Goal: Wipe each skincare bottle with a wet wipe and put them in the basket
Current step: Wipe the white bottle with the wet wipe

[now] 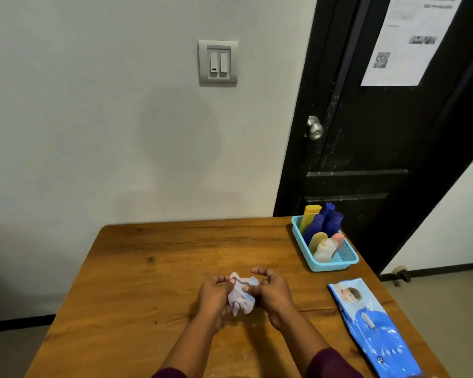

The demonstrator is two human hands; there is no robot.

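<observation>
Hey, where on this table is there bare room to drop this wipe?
The table has its whole left half bare, from its left edge to your left hand. Bare too: the far strip between the wipe and the wall. The right side is crowded: basket full of bottles, wipes pack nearer you.

Single head-worn wide-angle view, set above the near edge of the wooden surface [137,282] and facing forward and down. The left hand [213,296] and right hand [276,296], with the crumpled wet wipe [242,296] gripped between them, lie close beneath the lens, low and central in frame; the forearms enter from the bottom border. Beyond the far edge of the surface a pale wall [93,118] fills the upper half. The black door [366,159] at upper right leans with lens distortion.
</observation>
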